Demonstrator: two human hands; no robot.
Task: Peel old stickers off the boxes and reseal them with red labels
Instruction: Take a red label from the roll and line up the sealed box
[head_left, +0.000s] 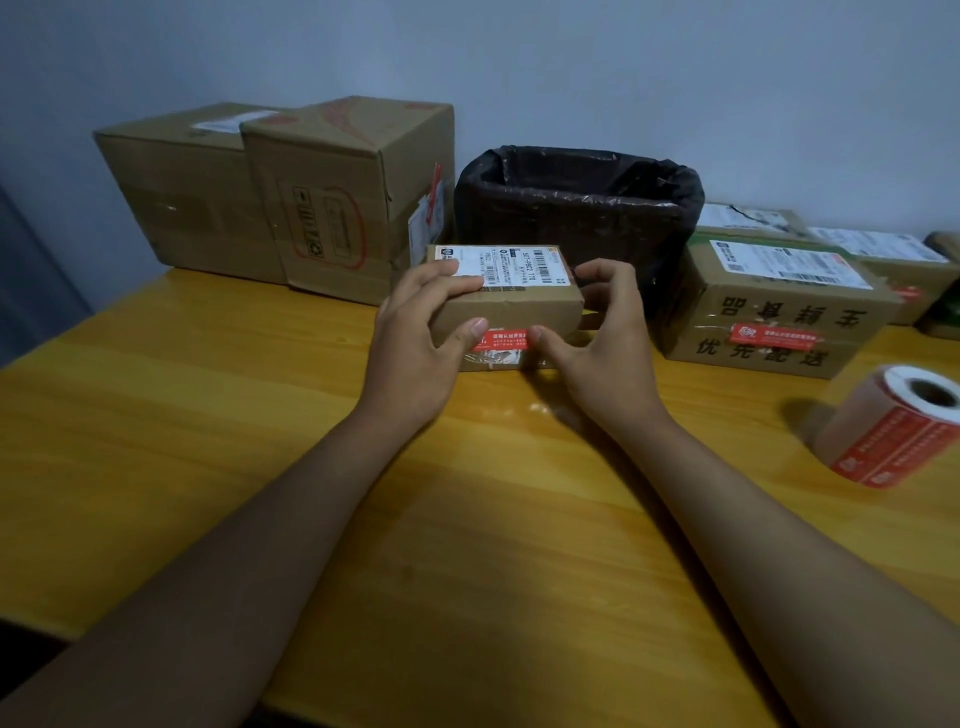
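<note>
**Both hands grip a small box on the table**

Left hand (415, 338) and right hand (592, 343) clasp the small box (511, 306) from either side, thumbs pressing the red label (501, 340) on its front. It rests on the table (208, 415) before the bin (576, 208). A label roll (898, 426) lies well to the right.

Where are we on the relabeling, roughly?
Done, apparently: the printed box on the right carries a red label. In hand: both hands, left and right, hold the small box, thumbs pressing its red label on the front. Left, probably: the two big boxes at back left; no fresh label is clearly visible on them. Label roll lies at right.
</note>
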